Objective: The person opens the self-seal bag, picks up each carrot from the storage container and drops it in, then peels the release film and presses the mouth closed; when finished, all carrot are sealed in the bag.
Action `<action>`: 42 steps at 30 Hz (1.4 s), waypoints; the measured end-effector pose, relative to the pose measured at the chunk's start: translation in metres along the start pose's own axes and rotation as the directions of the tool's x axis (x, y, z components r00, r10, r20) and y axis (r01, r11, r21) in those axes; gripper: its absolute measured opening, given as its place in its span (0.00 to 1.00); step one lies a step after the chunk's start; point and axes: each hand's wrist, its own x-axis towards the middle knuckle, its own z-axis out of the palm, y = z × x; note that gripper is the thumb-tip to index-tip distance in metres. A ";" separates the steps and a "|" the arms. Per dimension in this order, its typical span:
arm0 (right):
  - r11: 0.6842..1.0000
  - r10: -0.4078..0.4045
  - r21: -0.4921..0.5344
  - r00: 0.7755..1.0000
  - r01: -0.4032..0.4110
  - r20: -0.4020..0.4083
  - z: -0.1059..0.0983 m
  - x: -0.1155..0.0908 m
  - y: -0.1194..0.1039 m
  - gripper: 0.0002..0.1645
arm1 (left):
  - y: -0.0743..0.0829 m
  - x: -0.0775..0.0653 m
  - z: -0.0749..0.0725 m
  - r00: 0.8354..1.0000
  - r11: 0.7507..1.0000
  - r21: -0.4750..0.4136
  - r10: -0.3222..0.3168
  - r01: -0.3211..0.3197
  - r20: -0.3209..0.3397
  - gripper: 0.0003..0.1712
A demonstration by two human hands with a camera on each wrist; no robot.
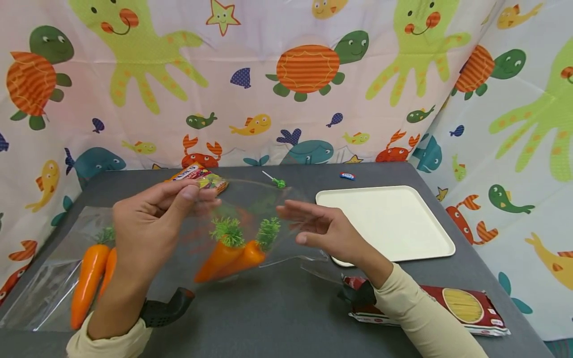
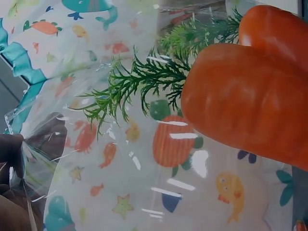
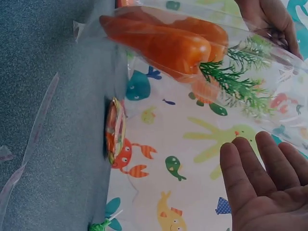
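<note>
My left hand (image 1: 149, 228) pinches the top edge of a clear plastic bag (image 1: 293, 248) between thumb and fingers, holding it above the table. Two orange toy carrots (image 1: 219, 261) with frilly green tops hang inside it; the left wrist view shows their thick ends and leaves (image 2: 144, 79) close up through the plastic. On the bag's other side is my right hand (image 1: 322, 226), fingers straight and palm turned toward the bag. In the right wrist view that hand's fingers (image 3: 240, 178) are extended below the leafy end, with nothing gripped.
Another clear bag (image 1: 49, 283) with carrots (image 1: 91, 273) lies at the left. At the back are a colourful candy packet (image 1: 203, 174), a green lollipop (image 1: 279, 183) and a small blue wrapped sweet (image 1: 347, 176). A cream tray (image 1: 385, 223) and a red spaghetti packet (image 1: 467, 308) lie right.
</note>
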 end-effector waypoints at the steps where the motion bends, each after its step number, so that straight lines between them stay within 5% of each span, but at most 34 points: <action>1: 1.000 0.010 -0.012 1.000 -0.010 -0.014 0.000 0.000 0.000 0.34 | -0.001 0.000 0.001 1.000 1.000 -0.011 0.009 -0.009 0.001 0.09; 9: 0.991 0.074 -0.094 0.981 -0.092 -0.180 -0.003 0.002 -0.006 0.14 | -0.003 0.000 0.004 0.998 0.993 -0.108 0.053 -0.050 0.022 0.11; 18: 0.998 -0.048 -0.047 0.958 0.036 -0.281 -0.014 0.003 -0.023 0.10 | -0.008 -0.001 -0.002 0.999 0.996 0.082 -0.046 0.044 0.022 0.09; 21: 0.997 -0.072 -0.057 0.953 0.058 -0.294 -0.018 0.003 -0.029 0.12 | -0.015 -0.001 -0.004 0.997 0.998 0.020 -0.068 0.067 0.043 0.09; 29: 0.992 -0.102 -0.102 0.952 0.075 -0.289 -0.022 0.003 -0.039 0.16 | -0.031 -0.004 -0.009 0.996 0.988 -0.152 -0.007 0.022 0.093 0.10; 36: 0.990 -0.113 -0.115 0.957 0.085 -0.266 -0.025 0.002 -0.043 0.13 | -0.037 -0.004 -0.011 0.977 0.962 -0.200 -0.159 0.186 0.142 0.11; 42: 0.995 -0.029 -0.101 0.976 0.008 -0.216 -0.030 -0.002 -0.045 0.11 | -0.039 -0.003 -0.013 0.955 0.935 -0.245 -0.209 0.258 0.210 0.26</action>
